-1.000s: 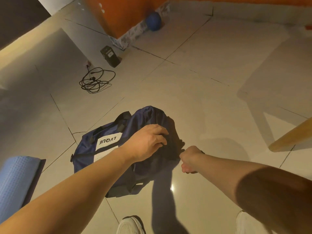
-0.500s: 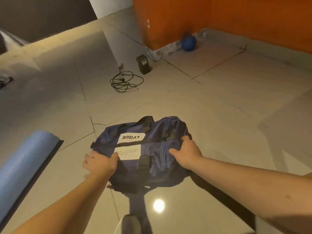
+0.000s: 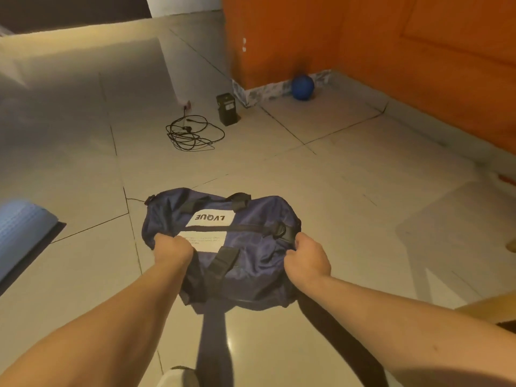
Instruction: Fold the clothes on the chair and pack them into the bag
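At the bottom edge, the toe of a pale shoe (image 3: 173,377) shows on the glossy tiled floor (image 3: 363,191). Just ahead, the navy duffel bag (image 3: 257,216) lies on the tiles with its white LVQUE label (image 3: 209,217) facing up. The left hand (image 3: 171,247) has its fingers curled into the fabric at the bag's left end, beside the lower white patch. The right hand (image 3: 307,258) grips the right end, fingers closed by the black strap buckle. A rolled blue yoga mat (image 3: 19,233) lies off to the left. Farther back are a coiled black cable (image 3: 192,132), a small black box (image 3: 227,108), and a blue ball (image 3: 303,88) against the orange wall (image 3: 363,37)
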{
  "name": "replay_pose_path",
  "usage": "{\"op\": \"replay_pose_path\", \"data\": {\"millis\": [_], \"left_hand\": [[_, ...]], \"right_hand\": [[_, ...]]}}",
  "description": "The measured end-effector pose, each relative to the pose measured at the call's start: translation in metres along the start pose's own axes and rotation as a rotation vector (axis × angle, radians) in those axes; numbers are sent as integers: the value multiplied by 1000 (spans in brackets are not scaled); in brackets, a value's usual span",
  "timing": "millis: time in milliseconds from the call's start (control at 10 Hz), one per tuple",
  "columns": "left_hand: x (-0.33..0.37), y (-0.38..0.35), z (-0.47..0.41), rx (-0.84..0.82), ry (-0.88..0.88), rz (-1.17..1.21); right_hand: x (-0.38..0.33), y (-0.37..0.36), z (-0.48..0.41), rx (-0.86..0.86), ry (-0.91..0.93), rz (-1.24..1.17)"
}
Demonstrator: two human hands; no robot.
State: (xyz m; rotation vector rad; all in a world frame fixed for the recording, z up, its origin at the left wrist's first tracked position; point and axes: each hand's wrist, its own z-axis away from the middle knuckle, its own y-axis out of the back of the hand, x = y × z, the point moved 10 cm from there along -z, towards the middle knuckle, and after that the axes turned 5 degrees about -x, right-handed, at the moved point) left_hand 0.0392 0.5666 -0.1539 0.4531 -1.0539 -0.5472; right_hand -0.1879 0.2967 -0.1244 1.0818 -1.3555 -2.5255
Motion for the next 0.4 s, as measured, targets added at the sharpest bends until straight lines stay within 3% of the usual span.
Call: {"op": "replay_pose_path", "data": {"millis": [200,300,400], "left_hand": [[64,-31,-13,-110,-252,76],[74,-48,-22,-191,-252,5],[67,-55,-35,-184,-135,-171]], "right_hand": [[14,-29,22,13,-92,-179],[16,-43,14,-35,-99,-220],[18,-45,8,-197,-109,-119]]}}
